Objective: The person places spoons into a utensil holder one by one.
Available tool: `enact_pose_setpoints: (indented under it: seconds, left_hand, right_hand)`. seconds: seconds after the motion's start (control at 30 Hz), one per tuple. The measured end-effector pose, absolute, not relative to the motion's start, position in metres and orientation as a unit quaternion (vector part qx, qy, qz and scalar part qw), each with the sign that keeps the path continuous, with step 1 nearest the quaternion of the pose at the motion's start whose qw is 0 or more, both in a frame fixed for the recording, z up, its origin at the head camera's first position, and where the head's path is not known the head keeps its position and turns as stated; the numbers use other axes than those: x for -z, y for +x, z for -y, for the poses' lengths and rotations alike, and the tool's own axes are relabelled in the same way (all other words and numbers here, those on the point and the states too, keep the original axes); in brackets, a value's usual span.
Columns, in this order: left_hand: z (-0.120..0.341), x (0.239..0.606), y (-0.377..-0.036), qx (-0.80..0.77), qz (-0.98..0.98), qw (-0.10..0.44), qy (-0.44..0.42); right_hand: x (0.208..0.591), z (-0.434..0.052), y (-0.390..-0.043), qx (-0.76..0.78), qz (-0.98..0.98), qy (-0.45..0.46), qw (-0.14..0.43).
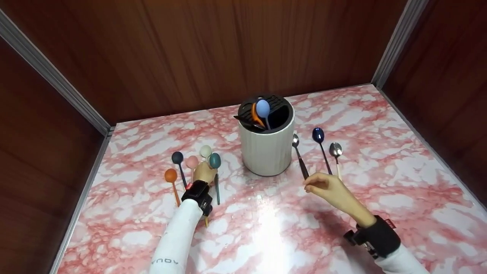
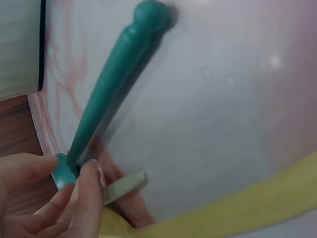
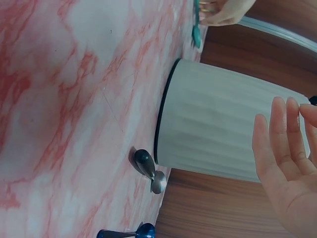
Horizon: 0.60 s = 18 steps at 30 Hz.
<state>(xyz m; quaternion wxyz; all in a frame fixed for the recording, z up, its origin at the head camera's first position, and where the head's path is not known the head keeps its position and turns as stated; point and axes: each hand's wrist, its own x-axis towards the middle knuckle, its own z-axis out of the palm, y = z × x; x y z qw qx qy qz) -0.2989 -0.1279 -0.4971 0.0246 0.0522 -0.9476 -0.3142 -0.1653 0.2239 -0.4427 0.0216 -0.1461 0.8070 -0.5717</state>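
Note:
At the left, my left hand (image 1: 205,173) pinches the neck of a teal spoon (image 1: 215,160) between thumb and fingers. Its teal handle (image 2: 111,84) slants over the table in the left wrist view. Around that hand lie a pale green spoon (image 1: 206,151), a pink spoon (image 1: 192,162), a navy spoon (image 1: 177,157) and an orange spoon (image 1: 171,175). A yellow handle (image 2: 237,210) runs beneath the fingers. My right hand (image 1: 329,186) holds nothing, its fingers loosely bent close to a dark-handled metal spoon (image 1: 302,163).
A white ribbed utensil holder (image 1: 266,152) stands at the centre with a light blue spoon (image 1: 262,108), an orange utensil and a black one in its top. To its right lie a dark blue spoon (image 1: 318,135) and a white-handled metal spoon (image 1: 335,149). Wood panels enclose the table.

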Motion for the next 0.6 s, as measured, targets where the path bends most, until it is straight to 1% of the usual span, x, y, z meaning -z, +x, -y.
enact_pose_setpoints:
  seconds: [0.03, 0.07, 0.1, 0.13, 0.17, 0.27, 0.3, 0.33, 0.37, 0.4, 0.47, 0.53, 0.57, 0.6]
  left_hand:
    - [0.13, 0.505, -0.304, 0.316, 0.947, 0.021, 0.055]
    - [0.133, 0.509, -0.307, 0.315, 0.948, 0.028, 0.046]
    - [0.137, 0.526, -0.317, 0.314, 0.948, 0.042, 0.038]
    - [0.142, 0.539, -0.325, 0.315, 0.948, 0.039, 0.032]
    - [0.147, 0.557, -0.337, 0.318, 0.947, 0.053, 0.019]
    - [0.155, 0.586, -0.356, 0.318, 0.947, 0.04, 0.002]
    - [0.159, 0.602, -0.367, 0.328, 0.944, 0.044, -0.007]
    - [0.16, 0.605, -0.371, 0.33, 0.944, 0.021, -0.004]
    - [0.163, 0.618, -0.378, 0.329, 0.944, 0.038, -0.014]
    - [0.164, 0.628, -0.385, 0.319, 0.947, 0.033, -0.012]
    - [0.172, 0.665, -0.409, 0.302, 0.951, 0.055, -0.024]
    - [0.182, 0.71, -0.44, 0.28, 0.958, 0.064, -0.021]
    - [0.186, 0.733, -0.455, 0.273, 0.959, 0.079, -0.022]
    - [0.19, 0.754, -0.47, 0.266, 0.961, 0.073, -0.017]
  right_hand:
    - [0.443, -0.224, -0.165, 0.574, -0.806, -0.146, 0.023]
    - [0.443, -0.224, -0.165, 0.575, -0.805, -0.146, 0.022]
    - [0.444, -0.225, -0.165, 0.577, -0.804, -0.147, 0.022]
    - [0.444, -0.225, -0.165, 0.579, -0.802, -0.148, 0.021]
    - [0.445, -0.225, -0.165, 0.58, -0.8, -0.15, 0.019]
    - [0.445, -0.226, -0.165, 0.582, -0.798, -0.156, 0.016]
    - [0.446, -0.226, -0.165, 0.582, -0.798, -0.156, 0.016]
    - [0.446, -0.227, -0.164, 0.582, -0.798, -0.157, 0.016]
    - [0.446, -0.227, -0.164, 0.581, -0.799, -0.156, 0.016]
    - [0.446, -0.227, -0.164, 0.58, -0.799, -0.155, 0.016]
    - [0.447, -0.227, -0.164, 0.579, -0.8, -0.154, 0.018]
    - [0.447, -0.227, -0.164, 0.578, -0.801, -0.154, 0.019]
    - [0.447, -0.228, -0.164, 0.578, -0.801, -0.154, 0.02]
    - [0.447, -0.228, -0.163, 0.578, -0.801, -0.154, 0.022]
